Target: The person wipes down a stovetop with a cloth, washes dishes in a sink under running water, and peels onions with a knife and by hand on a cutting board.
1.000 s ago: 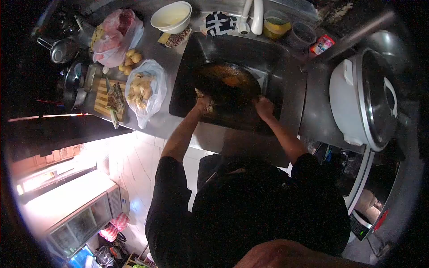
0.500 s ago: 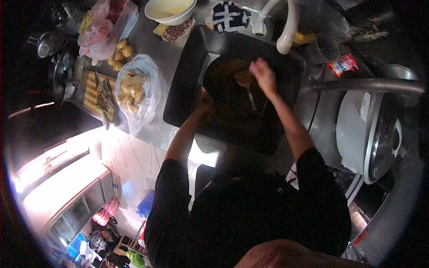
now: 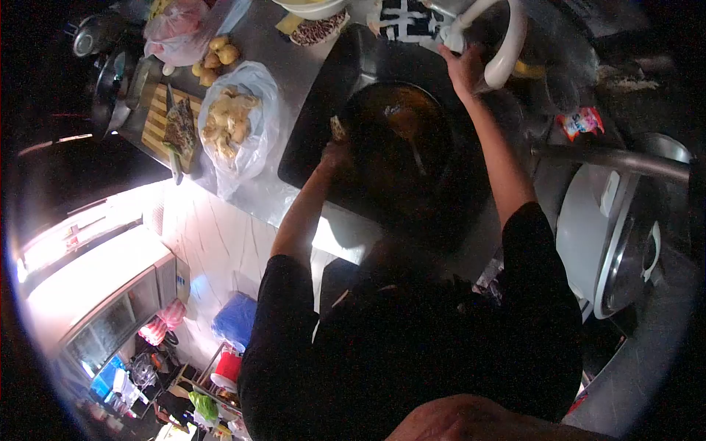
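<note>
A dark round pan (image 3: 441,140) sits in the sink (image 3: 312,95), with liquid glinting inside. A spatula (image 3: 418,156) lies in it, its head dim under the liquid. My left hand (image 3: 337,154) is closed at the pan's left edge, beside a small pale-brown piece (image 3: 337,127) whose kind I cannot make out. At the back of the sink, my right hand (image 3: 465,70) is closed around the base of the white faucet (image 3: 507,51), where its lever would be; the fingers are partly hidden.
Left on the counter are a plastic bag of pale-brown food (image 3: 229,125), potatoes (image 3: 218,56) and a striped cutting board (image 3: 156,121) with a knife (image 3: 175,158). Behind stands a bowl (image 3: 312,9). To the right are a Surf packet (image 3: 581,123) and a large white lidded pot (image 3: 581,228).
My right hand has moved up and away from over the pan to the faucet. My left hand stays at the pan's left edge. The camera view has shifted slightly.
</note>
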Demonstrator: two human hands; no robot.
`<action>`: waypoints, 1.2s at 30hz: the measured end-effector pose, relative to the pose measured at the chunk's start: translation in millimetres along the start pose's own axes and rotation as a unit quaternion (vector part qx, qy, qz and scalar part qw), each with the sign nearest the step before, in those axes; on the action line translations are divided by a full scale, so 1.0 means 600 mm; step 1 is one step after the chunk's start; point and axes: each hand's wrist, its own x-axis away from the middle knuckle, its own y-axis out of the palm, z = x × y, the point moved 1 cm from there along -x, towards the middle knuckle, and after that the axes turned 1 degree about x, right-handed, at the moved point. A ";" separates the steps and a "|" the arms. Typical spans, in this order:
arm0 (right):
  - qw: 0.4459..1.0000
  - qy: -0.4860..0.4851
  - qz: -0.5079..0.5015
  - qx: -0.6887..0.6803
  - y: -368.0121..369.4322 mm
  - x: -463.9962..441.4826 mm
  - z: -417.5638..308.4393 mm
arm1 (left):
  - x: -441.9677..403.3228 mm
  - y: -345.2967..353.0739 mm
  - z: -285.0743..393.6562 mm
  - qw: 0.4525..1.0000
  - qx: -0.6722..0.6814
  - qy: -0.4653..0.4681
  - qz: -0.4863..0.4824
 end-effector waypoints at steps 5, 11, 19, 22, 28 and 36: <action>0.995 -0.088 0.053 0.020 -0.014 0.078 -0.001 | 0.136 -0.142 0.196 0.965 0.160 -0.145 0.148; 0.701 0.468 -0.344 -0.413 0.022 0.219 0.065 | 0.298 -0.243 0.290 0.902 0.309 0.005 0.302; 0.588 0.531 -0.294 -0.534 0.096 0.247 0.122 | 0.399 -0.279 0.305 0.861 0.413 -0.079 0.287; 0.757 0.249 -0.394 -0.458 0.132 0.321 0.183 | 0.398 -0.259 0.281 0.850 0.438 -0.093 0.278; 0.845 0.091 -0.512 0.123 0.127 0.542 0.303 | 0.389 -0.256 0.309 0.844 0.453 -0.143 0.251; 0.869 0.064 -0.460 0.170 0.017 0.497 0.144 | 0.269 -0.206 0.255 0.910 0.294 -0.058 0.286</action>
